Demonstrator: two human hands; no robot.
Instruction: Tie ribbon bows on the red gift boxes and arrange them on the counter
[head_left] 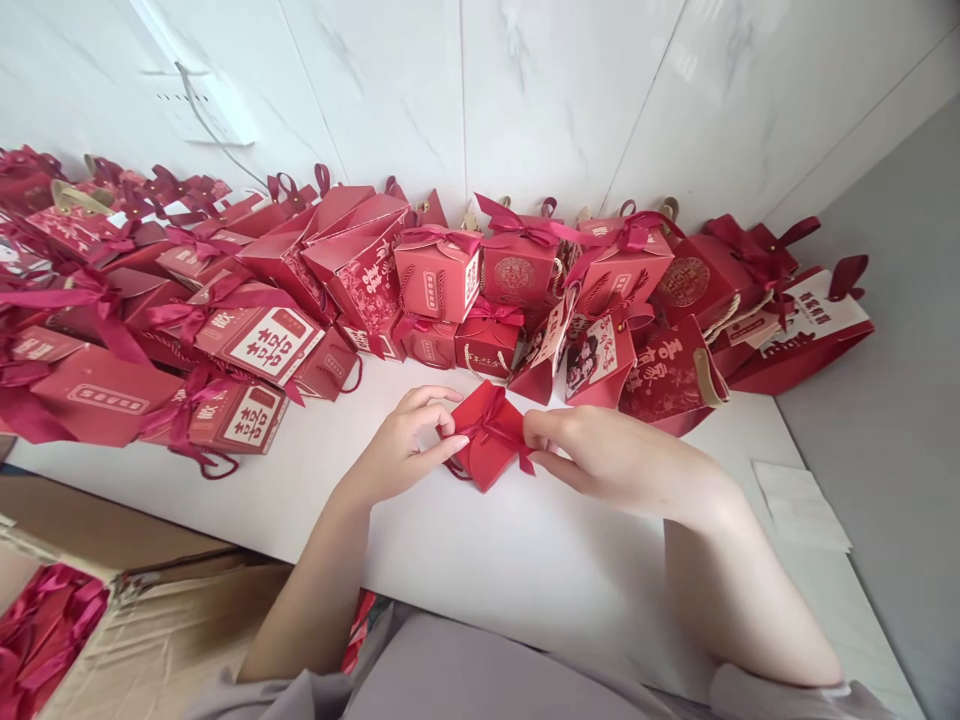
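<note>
A small red gift box [480, 468] stands on the white table in front of me, seen from above. A dark red ribbon [491, 425] is tied in a bow across its top. My left hand [412, 440] pinches the ribbon at the box's left side between thumb and forefinger, the other fingers curled above. At the right side my right hand [570, 440] has its fingers closed on the other part of the bow; the fingertips are partly hidden. A ribbon tail hangs below the right fingers, and a dark red cord handle [456, 468] shows at the lower left.
Many red gift boxes [439, 275] with bows crowd the white table [480, 550] along the marble-patterned wall. An open cardboard carton [172, 640] with red ribboned pieces stands at the lower left. White paper [799, 505] lies at the right, near a grey panel [885, 330].
</note>
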